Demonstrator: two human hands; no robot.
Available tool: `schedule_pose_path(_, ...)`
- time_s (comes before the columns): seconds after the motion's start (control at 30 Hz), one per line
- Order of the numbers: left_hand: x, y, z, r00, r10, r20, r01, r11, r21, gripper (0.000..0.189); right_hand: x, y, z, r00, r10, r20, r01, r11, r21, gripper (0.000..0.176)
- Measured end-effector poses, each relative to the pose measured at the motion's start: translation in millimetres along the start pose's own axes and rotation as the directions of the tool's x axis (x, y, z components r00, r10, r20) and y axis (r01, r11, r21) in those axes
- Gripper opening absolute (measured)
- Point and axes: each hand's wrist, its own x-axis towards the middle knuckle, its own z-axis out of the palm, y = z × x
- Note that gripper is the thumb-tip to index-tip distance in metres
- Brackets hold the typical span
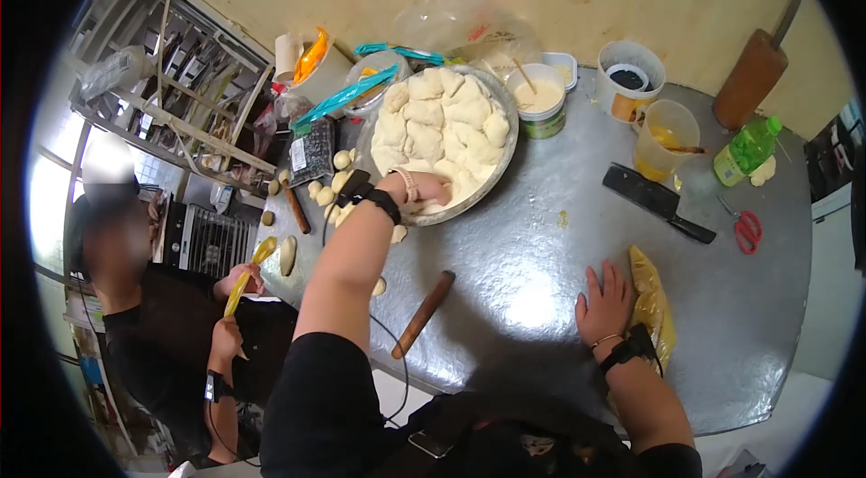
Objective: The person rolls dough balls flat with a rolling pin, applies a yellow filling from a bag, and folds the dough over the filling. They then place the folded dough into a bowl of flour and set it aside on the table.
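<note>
My left hand point(428, 190) reaches into a large metal bowl point(508, 146), at its near edge. The fingers look curled down into pale flour and are mostly hidden. Lumps of pale dough point(442, 122) fill most of the bowl. My right hand point(603, 305) lies palm down on the metal table point(505, 271), fingers spread, holding nothing. Right beside it is a plastic bag of yellow contents point(654, 311). Between my arms lies a wooden rolling pin point(422, 316).
A cleaver point(645, 194), red-handled scissors point(747, 231), a green bottle point(747, 151), an oil jug point(666, 140) and tubs, one a white tub point(538, 104), stand right. Small dough balls point(325, 195) and another rolling pin point(296, 207) lie left. A co-worker point(171, 334) holds a yellow strip point(239, 289).
</note>
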Motion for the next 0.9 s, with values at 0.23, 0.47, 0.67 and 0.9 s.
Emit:
schedule_pose_path(0.23, -80.5, 91.2, -35.9, 0.743, 0.238, -0.625, -0.447, 0.873, -0.198, 0.052, -2.9, -1.5, 1.9, 0.999, -0.025, 0.026, 0.025, 0.999, -0.019, 0.053)
schedule_pose_path(0.47, -115.6, -108.0, 28.7, 0.401, -0.398, -0.825, 0.160, 0.917, -0.365, 0.046, -2.6, -0.8, 10.3, 1.000, -0.022, -0.017, 0.021, 0.999, -0.046, 0.054)
schedule_pose_path(0.67, -59.6, -72.9, 138.2, 0.272, -0.484, -0.832, 0.208, 0.874, -0.440, 0.051, -4.6, -1.2, 12.5, 0.999, -0.042, -0.030, 0.039, 0.996, -0.086, 0.054)
schedule_pose_path(0.9, -111.1, -2.1, 184.5, 0.190, -0.270, -0.944, -0.184, 0.935, -0.304, 0.030, -11.7, -2.6, 21.1, 0.995, 0.080, 0.066, -0.099, 0.922, 0.375, 0.061)
